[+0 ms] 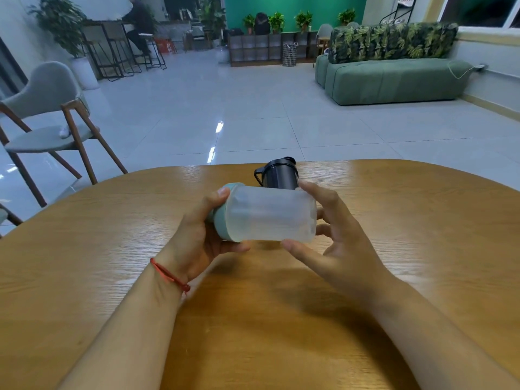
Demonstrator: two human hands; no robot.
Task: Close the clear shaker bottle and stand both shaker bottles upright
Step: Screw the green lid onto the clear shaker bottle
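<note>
The clear shaker bottle (270, 213) lies sideways above the wooden table (394, 209), held between both hands. Its pale green lid (225, 212) points left and sits on the bottle's mouth. My left hand (201, 235) grips the lid end, thumb under the bottle and fingers over the top. My right hand (334, 235) cups the bottle's base, fingers spread around it. Behind them stands the black shaker bottle (278, 173), upright with its lid and carry loop on; its lower part is hidden by the clear bottle.
The table's far edge runs just behind the black bottle. A grey chair with wooden legs (50, 119) stands to the left of the table. A green sofa (394, 77) is far off at the right across a tiled floor.
</note>
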